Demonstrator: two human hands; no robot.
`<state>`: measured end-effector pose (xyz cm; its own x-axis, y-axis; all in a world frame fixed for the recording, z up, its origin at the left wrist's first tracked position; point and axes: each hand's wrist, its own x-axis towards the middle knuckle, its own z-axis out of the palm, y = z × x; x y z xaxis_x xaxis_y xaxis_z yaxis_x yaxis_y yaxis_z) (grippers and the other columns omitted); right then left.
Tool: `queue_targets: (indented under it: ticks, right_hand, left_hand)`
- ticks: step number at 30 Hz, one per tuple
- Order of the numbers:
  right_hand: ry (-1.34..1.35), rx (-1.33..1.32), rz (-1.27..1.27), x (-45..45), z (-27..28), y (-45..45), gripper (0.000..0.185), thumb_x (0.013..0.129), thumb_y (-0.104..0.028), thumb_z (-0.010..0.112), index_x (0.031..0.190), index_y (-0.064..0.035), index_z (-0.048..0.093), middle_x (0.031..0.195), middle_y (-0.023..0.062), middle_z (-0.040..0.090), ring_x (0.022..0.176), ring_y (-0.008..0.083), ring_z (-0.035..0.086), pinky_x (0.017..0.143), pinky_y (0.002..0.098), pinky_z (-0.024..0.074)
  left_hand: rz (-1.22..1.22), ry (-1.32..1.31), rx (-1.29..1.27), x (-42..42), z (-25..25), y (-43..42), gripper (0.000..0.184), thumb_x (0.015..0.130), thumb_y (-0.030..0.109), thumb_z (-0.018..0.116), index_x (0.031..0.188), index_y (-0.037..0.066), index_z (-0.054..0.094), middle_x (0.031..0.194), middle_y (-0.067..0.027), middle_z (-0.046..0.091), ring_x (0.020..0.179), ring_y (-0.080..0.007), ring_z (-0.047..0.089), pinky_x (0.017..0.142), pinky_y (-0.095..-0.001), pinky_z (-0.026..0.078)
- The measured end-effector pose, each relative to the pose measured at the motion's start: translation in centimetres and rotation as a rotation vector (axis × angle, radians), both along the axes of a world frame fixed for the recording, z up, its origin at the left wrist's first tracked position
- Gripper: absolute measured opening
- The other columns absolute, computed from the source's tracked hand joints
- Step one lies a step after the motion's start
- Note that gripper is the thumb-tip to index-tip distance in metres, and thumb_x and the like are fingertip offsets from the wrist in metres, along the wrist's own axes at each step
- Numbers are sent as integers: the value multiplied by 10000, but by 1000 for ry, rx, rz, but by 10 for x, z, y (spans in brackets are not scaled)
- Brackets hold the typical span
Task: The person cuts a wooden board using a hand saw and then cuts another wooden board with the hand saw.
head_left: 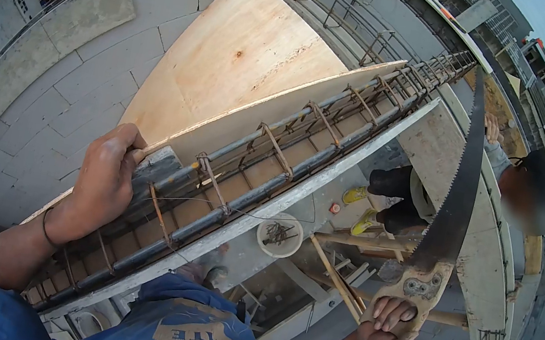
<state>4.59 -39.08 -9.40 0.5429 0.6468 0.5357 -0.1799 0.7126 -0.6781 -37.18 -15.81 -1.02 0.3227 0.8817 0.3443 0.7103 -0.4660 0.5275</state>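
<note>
Blue shirt cloth [213, 311] lay nearest the camera, at six o'clock. Beyond it, the right hand [390, 327] was at about four o'clock, its fingers curled closed around the wooden handle of a handsaw [451, 200]. From that grip the saw's long axis ran upward, with the blade pointing to twelve, the tip a touch past it, and the toothed edge facing nine o'clock. Nothing touched the teeth; the blade stood apart from the wood.

The left hand [106, 174], toward nine o'clock, had thumb and fingers closed over the edge of an upright plywood sheet [236, 128], with little gap between them. From this grip the sheet stretched away toward two o'clock, and its other end ran down toward eight. The left hand was thus the nearer one to the sheet, being in contact with it, while the right hand was well apart, with the middle of the sheet at about eleven o'clock from it.

Just beside the sheet, a rebar cage [276, 147] ran along nearly the same line. A curved plywood panel [234, 55] lay behind the sheet, toward eleven. Below, a bucket [276, 253] held short dark pieces. At two o'clock, a co-worker's hand [492, 127] showed beyond the blade.
</note>
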Motion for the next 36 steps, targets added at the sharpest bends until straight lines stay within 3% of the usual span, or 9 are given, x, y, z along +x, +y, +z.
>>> queue_targets:
  ticks: [2, 4, 12, 15, 20, 36]
  right_hand:
    - [2, -4, -2, -3, 0, -1, 412, 988, -421, 630, 1088, -22, 626, 627, -19, 458, 516, 110, 433, 589, 312, 452]
    - [-16, -18, -53, -5, 1, -1, 390, 1024, -436, 590, 1025, -46, 585, 591, -31, 430, 504, 88, 391, 547, 259, 386]
    - [3, -20, 5, -6, -1, -1, 355, 1037, -383, 572, 1031, -28, 562, 623, -25, 427, 524, 87, 398, 575, 261, 382]
    - [5, 0, 51, -1, -9, -3, 415, 1005, -402, 629, 1096, -1, 573, 693, 4, 461, 558, 100, 443, 608, 276, 422]
    - [5, -14, 63, -6, -11, 4, 408, 1008, -403, 629, 1079, -7, 562, 678, 3, 453, 555, 100, 431, 608, 278, 415]
    - [30, -32, 102, -9, -6, 48, 435, 1005, -437, 630, 1024, -9, 555, 620, -8, 412, 514, 102, 393, 598, 283, 393]
  left_hand:
    - [22, -8, -11, -1, 1, -1, 98, 851, -148, 571, 876, -55, 553, 770, -211, 535, 682, -341, 511, 629, -411, 412]
    - [41, -14, -7, -1, 4, -3, 97, 852, -146, 575, 878, -54, 557, 771, -209, 538, 682, -334, 514, 630, -407, 414]
    - [97, 23, -1, -3, 1, -9, 100, 860, -145, 582, 889, -50, 573, 778, -206, 558, 687, -335, 538, 635, -404, 426]
    - [72, 14, 10, -4, 3, -10, 105, 863, -149, 578, 900, -51, 582, 793, -215, 576, 703, -358, 553, 643, -414, 437]
    - [42, 0, 18, -7, 2, -9, 108, 870, -148, 568, 911, -49, 587, 810, -224, 589, 735, -385, 568, 661, -423, 451]
    - [63, 4, -25, -10, 1, -11, 136, 872, -163, 556, 932, -41, 568, 820, -194, 552, 730, -362, 551, 648, -406, 439]
